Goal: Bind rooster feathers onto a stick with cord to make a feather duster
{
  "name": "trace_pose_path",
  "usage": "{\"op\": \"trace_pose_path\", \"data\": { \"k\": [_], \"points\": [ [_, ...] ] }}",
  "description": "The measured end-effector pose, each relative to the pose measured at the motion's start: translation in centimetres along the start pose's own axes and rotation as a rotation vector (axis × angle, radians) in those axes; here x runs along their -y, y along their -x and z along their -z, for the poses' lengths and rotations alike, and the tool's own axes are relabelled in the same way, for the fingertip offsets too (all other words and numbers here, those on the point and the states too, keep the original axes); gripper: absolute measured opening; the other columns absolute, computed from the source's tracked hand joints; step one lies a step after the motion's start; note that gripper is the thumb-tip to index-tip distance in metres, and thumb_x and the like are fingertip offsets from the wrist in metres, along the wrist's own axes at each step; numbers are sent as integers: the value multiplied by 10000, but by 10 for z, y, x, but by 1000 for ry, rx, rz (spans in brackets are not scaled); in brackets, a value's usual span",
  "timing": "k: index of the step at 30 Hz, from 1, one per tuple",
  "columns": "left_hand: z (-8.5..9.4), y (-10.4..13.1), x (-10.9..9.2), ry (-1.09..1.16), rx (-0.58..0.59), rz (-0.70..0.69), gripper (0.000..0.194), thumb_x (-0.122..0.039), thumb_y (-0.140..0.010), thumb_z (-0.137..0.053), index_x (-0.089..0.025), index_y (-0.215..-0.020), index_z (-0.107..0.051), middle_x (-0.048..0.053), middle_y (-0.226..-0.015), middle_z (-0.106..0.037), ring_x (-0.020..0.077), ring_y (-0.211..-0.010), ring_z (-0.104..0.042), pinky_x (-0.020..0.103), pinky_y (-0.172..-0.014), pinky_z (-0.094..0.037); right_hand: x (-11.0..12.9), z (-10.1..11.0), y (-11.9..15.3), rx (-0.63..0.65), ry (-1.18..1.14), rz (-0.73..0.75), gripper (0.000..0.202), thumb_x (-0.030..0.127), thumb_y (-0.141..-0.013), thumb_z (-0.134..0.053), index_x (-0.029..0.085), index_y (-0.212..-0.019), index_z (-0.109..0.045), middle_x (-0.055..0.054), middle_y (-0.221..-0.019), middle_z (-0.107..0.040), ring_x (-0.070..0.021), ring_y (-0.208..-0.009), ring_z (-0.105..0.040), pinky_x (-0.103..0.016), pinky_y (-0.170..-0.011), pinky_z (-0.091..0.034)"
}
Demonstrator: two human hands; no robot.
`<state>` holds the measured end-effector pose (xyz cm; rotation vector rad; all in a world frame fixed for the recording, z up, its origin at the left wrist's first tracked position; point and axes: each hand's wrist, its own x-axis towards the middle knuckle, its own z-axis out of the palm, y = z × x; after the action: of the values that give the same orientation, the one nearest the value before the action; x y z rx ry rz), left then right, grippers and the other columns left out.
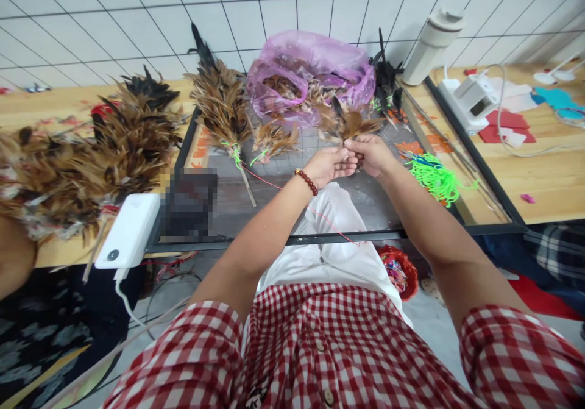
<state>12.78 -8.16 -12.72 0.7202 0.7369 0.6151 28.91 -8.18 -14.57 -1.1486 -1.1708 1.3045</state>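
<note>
Both of my hands meet over the glass-topped board, at the base of a small bunch of brown feathers [350,122]. My left hand [331,164], with a beaded bracelet at the wrist, pinches the bunch's lower end. The fingertips of my right hand [372,155] close on the same spot from the other side. Brown feathers fan out above my fingers toward a purple plastic bag [315,52] that holds more feathers. Left of my hands lie a small feather bunch [274,139] and a tall feather bundle on a stick [223,107], both tied with green string.
Bright green strings [434,178] lie right of my hands. A white bottle [429,49] and a white power adapter [470,101] stand at the back right. More feather bundles [128,135] and a white power bank [130,229] are at left. Another person's arm shows at the left edge.
</note>
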Motion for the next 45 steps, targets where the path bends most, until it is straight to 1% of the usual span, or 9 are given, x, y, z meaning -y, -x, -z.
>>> {"op": "trace_pose_path", "data": {
  "k": [4, 7, 10, 15, 22, 32, 38, 41, 45],
  "points": [
    [2, -3, -3, 212, -107, -83, 167, -164, -1013, -617, -148, -856, -674, 10, -784, -745, 88, -742, -699, 252, -857, -548, -11, 6, -5, -23, 368, 343, 837, 840, -696, -789, 220, -1247, -681, -67, -1009, -697, -202, -851, -667, -367, -772, -591],
    [3, -3, -4, 302, -136, -98, 151, -160, -1012, -608, -166, -880, -680, 0, -826, -748, 87, -790, -698, 213, -776, -514, -17, 9, -6, -59, 819, 617, 1091, 816, -771, -740, 222, -1622, -404, -174, -1381, -596, -342, -1206, -620, -545, -1022, -557],
    [2, -3, -3, 302, -131, -66, 175, -155, -1016, -592, -160, -861, -675, 0, -794, -720, 87, -768, -670, 232, -833, -532, -19, 8, -4, -129, 1009, 714, 1014, 723, -903, -639, 221, -1697, -255, -201, -1485, -514, -390, -1295, -563, -625, -1088, -505],
    [0, -2, -2, 302, -157, -51, 168, -169, -1002, -616, -159, -847, -678, -3, -776, -675, 102, -765, -643, 318, -995, -536, -21, 7, -5, -228, 1025, 723, 920, 612, -970, -594, 250, -1710, -185, -172, -1426, -537, -363, -1234, -597, -629, -1051, -526],
    [-4, 1, -4, 345, -200, -113, 233, -185, -1040, -567, -158, -828, -661, -5, -795, -696, 77, -761, -645, 277, -1008, -519, -26, 12, -9, -186, 1031, 715, 959, 712, -936, -607, 247, -1689, -240, -172, -1425, -540, -384, -1268, -591, -653, -1056, -516],
    [-4, 2, -9, 230, -242, -106, 255, -198, -1041, -556, -163, -796, -617, -5, -725, -686, 74, -677, -638, 225, -806, -542, -4, 9, 6, -144, 1019, 686, 764, 651, -981, -550, 250, -1619, -433, -169, -1472, -576, -389, -1341, -570, -633, -1140, -452],
    [-5, 6, -13, -290, -275, -145, 346, -134, -958, -618, -158, -615, -576, 0, -508, -553, 78, -455, -495, 232, -520, -353, 17, 1, 16, 44, 1200, 757, 467, 407, -1041, -474, 395, -1497, -573, -10, -1665, -498, -387, -1564, -377, -694, -1271, -185],
    [-7, 8, -12, -453, -286, -176, 391, -60, -914, -597, -162, -540, -548, 7, -479, -532, 81, -431, -481, 249, -514, -344, 15, -2, 14, 141, 1249, 695, 370, 363, -1044, -483, 338, -1380, -637, -55, -1507, -648, -353, -1553, -378, -654, -1314, -85],
    [-6, 5, -11, -534, -326, -235, 400, -132, -954, -609, -172, -559, -562, -23, -494, -517, 70, -459, -471, 218, -513, -361, 8, 0, 9, -22, 1290, 628, 286, 321, -1048, -419, 229, -1061, -690, -123, -1108, -739, -344, -1318, -569, -669, -1296, -117]
  ]
}}
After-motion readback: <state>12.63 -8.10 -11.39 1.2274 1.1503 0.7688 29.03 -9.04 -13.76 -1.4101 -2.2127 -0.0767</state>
